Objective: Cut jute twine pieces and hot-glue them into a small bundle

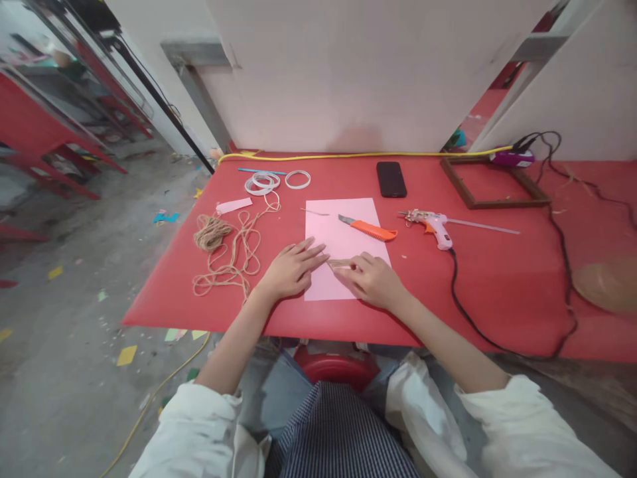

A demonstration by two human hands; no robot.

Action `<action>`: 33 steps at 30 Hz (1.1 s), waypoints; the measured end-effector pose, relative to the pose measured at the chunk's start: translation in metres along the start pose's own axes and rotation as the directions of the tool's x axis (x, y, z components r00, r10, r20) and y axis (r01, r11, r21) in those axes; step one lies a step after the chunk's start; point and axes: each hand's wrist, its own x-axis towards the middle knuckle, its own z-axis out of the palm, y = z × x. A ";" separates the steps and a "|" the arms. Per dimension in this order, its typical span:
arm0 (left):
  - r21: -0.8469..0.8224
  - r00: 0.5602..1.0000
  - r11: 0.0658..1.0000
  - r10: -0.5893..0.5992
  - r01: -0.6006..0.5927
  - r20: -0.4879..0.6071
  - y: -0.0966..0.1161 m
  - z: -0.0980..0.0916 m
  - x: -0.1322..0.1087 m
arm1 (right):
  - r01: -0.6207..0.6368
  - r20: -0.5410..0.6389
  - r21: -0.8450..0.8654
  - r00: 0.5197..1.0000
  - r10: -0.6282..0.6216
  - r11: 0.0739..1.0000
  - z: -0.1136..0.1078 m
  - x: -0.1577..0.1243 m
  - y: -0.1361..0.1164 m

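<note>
A pink sheet of paper (326, 289) lies on the red table. My left hand (293, 267) rests on the sheet's left side with its fingers stretched out and apart; its fingertips are at the left end of some short strands of jute twine (339, 263). Those strands are pinched in the closed fingers of my right hand (373, 279), low over the paper. Farther up the sheet is an orange utility knife (373, 230), its blade pointing left. A small loose twine piece (315, 212) sits near the knife.
Left are a twine bundle (212, 232), white rings (262, 183), a pink strip (233, 206) and a blue stick (261, 171). Right are a glue gun (434, 226) with its black cord (468, 312), a phone (391, 179) and a wooden frame (462, 189). A yellow cable (368, 156) runs behind.
</note>
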 end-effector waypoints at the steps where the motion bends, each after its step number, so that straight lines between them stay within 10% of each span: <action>1: 0.001 1.000 1.000 -0.002 0.002 0.000 -0.001 0.001 0.001 | 0.017 0.013 -0.008 1.000 -0.016 1.000 0.003 0.001 -0.003; 33: 0.062 0.988 0.996 -0.062 0.071 -0.139 0.002 0.001 -0.006 | 0.007 0.154 -0.161 0.988 0.018 0.987 0.009 0.001 -0.010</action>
